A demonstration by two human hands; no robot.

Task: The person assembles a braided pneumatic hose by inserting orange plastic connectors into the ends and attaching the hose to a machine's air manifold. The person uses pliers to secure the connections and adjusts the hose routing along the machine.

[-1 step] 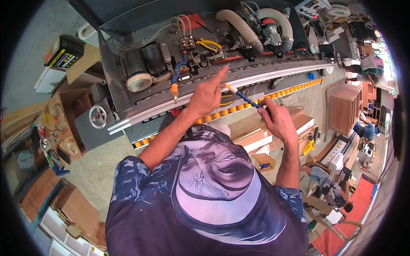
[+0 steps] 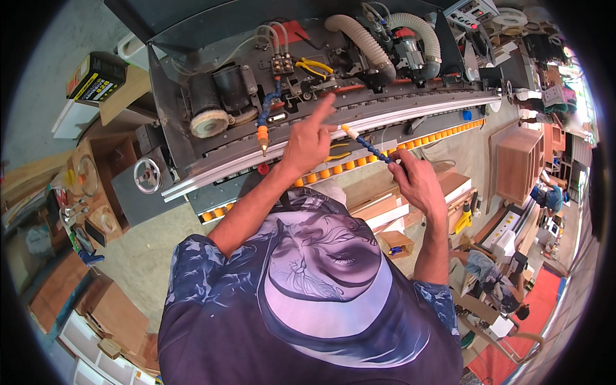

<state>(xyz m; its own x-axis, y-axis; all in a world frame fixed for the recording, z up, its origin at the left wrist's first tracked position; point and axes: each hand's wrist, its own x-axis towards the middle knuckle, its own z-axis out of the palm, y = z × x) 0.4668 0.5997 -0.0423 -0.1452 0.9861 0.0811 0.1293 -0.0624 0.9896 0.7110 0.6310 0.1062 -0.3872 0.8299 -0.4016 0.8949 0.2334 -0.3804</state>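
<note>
Between the two pictures I can read no change: the hands and the hose lie in the same places, so the work stands as it was, with the hose held free in front of the machine.

The right hand (image 2: 420,183) is closed around the lower end of a thin segmented hose (image 2: 371,149); its fingers are curled tight on it. From this hand the hose runs toward 10 o'clock, up to the left hand (image 2: 311,140). The left hand has the index finger stretched out toward 12 o'clock and the other fingers bent in. The pale end of the hose reaches the side of this hand near the thumb, but I cannot tell if the thumb pinches it or only touches it.

The hose is made of small dark blue links, like beads in a chain, and it ends in a short tip which is white and orange. It is nearly straight, only a little bent, and it hangs in the air above the row of orange rollers (image 2: 443,133) on the front of the long machine (image 2: 192,64).

At 9 o'clock from the left hand, a second blue hose (image 2: 264,115) with an orange nozzle stands mounted on the machine and points down. Yellow pliers (image 2: 314,66) lie at 12 o'clock from the left hand, and a white buffing wheel (image 2: 208,123) is further at 9 o'clock.
</note>
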